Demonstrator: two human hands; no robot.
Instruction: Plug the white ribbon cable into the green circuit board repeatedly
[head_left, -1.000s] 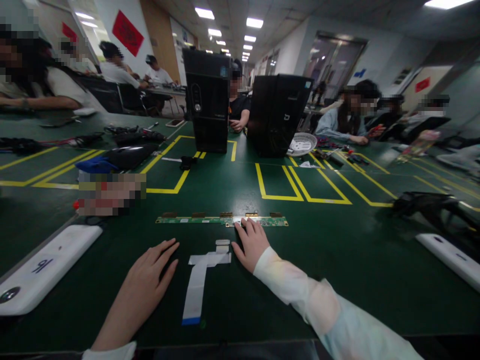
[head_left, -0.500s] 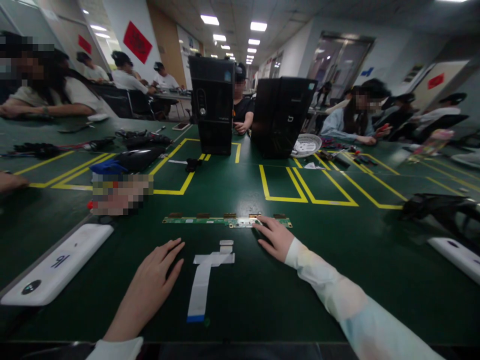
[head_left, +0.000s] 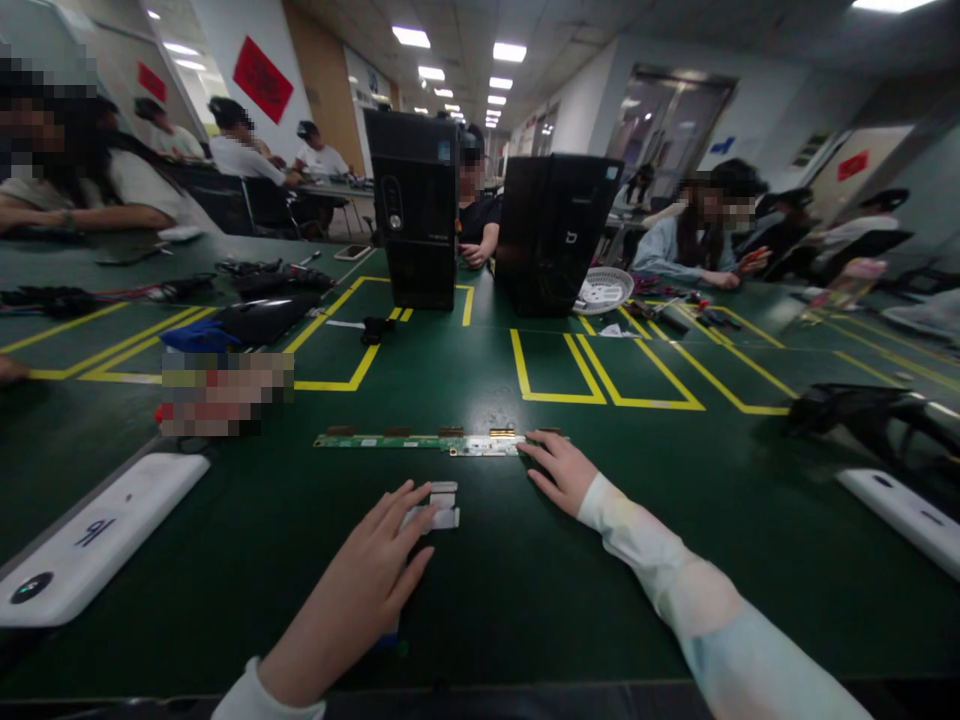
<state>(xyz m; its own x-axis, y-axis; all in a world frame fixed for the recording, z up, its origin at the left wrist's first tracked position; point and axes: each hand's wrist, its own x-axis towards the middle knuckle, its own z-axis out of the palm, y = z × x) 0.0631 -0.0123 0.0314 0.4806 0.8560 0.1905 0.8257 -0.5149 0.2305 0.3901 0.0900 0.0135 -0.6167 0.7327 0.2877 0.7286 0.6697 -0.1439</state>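
Your L hand (head_left: 371, 570) is open, palm down, fingers a bit spread, over the white ribbon cable (head_left: 445, 518); can't tell if it's pressing or just above. The cable's connector end shows past your fingertips & its blue end (head_left: 388, 638) peeks out by the wrist side; the rest is hidden. Your R hand (head_left: 562, 472) is open too, fingers loosely bent, tips at the R part of the long green PCB strip (head_left: 394, 442), not gripping.

The strip lies flat L-to-R on the green table (head_left: 510, 600), just beyond the cable & apart from it. Near the L edge there's a white device (head_left: 97, 545) w/ handwritten marks; another white unit (head_left: 911, 515) sits far R, w/ a black item (head_left: 862, 415) just behind it.

Farther back, 2 black PC towers stand upright, L one (head_left: 416, 210) & R one (head_left: 555, 235), w/ a person (head_left: 478, 220) btwn & behind. A white basket (head_left: 604, 288) is beside the R one.
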